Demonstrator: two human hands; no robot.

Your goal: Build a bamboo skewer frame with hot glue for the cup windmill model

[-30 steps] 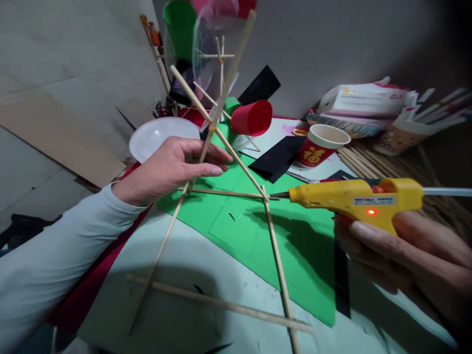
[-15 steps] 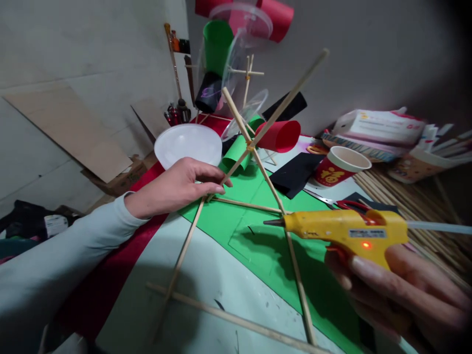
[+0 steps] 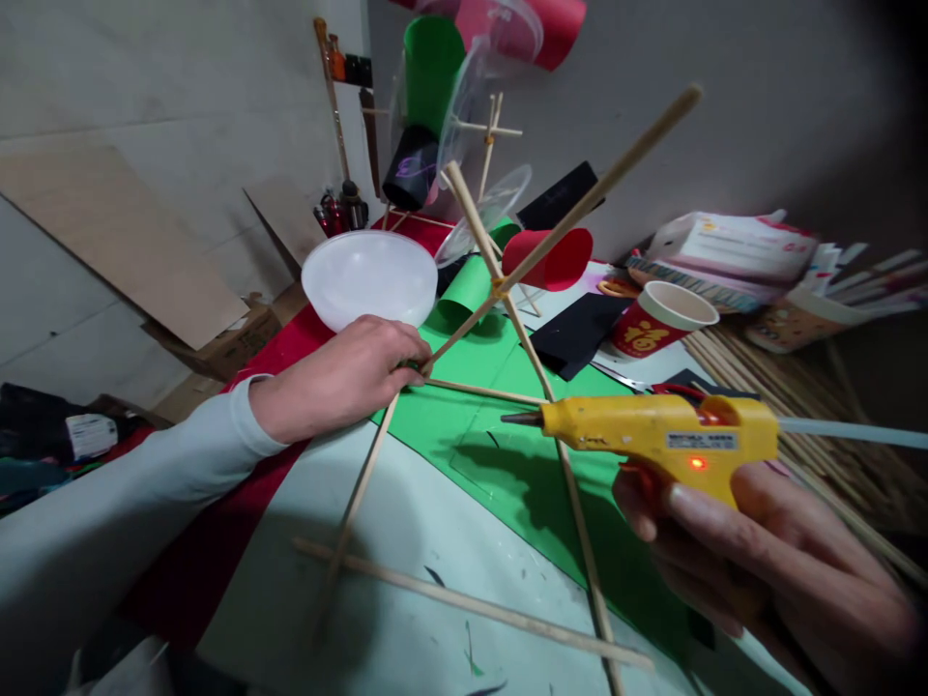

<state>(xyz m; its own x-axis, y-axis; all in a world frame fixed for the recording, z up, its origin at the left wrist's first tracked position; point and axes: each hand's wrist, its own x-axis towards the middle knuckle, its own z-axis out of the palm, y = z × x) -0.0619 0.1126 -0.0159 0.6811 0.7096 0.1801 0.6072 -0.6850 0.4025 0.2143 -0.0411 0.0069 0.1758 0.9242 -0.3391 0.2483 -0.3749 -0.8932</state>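
Note:
My left hand [image 3: 344,372] closes its fingertips on the lower left joint of a frame of thin wooden sticks [image 3: 527,344]. Two of the sticks cross above the joint, with an orange-yellow tie [image 3: 499,288] at the crossing. In my right hand [image 3: 783,570] is a yellow hot glue gun [image 3: 652,425], its red light lit and a clear glue stick out of its back. Its dark nozzle points left, in front of the frame's right leg, and seems apart from the left joint. Beneath the frame lies a green sheet [image 3: 507,464]; a crosswise stick [image 3: 471,604] spans the legs nearer me.
A white bowl [image 3: 369,275] sits behind my left hand. At the back stand green and red paper tubes [image 3: 435,77] with clear plastic lids. To the right are black paper [image 3: 572,338], a red paper cup [image 3: 656,324] and many loose sticks [image 3: 732,372].
My left fingers have closed in more tightly at the stick joint. The glue gun has shifted slightly left and up in view. The frame has tilted slightly, and the camera view has shifted a little.

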